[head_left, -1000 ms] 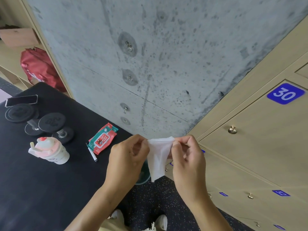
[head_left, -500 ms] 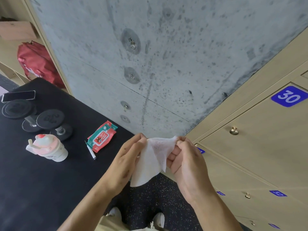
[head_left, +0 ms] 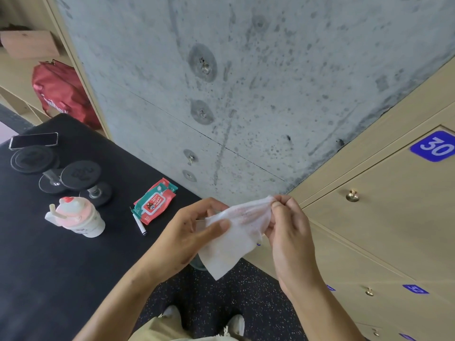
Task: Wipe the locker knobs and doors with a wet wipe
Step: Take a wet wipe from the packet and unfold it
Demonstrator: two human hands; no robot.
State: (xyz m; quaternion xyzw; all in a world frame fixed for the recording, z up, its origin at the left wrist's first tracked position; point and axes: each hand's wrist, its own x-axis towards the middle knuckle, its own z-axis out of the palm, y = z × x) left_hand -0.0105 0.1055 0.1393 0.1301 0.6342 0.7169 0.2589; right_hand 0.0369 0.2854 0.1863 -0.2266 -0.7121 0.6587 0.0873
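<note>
Wet wipe [head_left: 236,232] hangs spread between both hands, left hand [head_left: 187,232] pinching its left edge, right hand [head_left: 288,222] pinching the top corner. Locker door 30 [head_left: 394,217] and its brass knob [head_left: 352,195] stand just right, untouched.

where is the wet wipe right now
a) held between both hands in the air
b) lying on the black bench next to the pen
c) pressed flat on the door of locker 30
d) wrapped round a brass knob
a: the left hand and right hand each pinch an edge of the wet wipe, spread in the air, clear of the locker 30 door.
</note>
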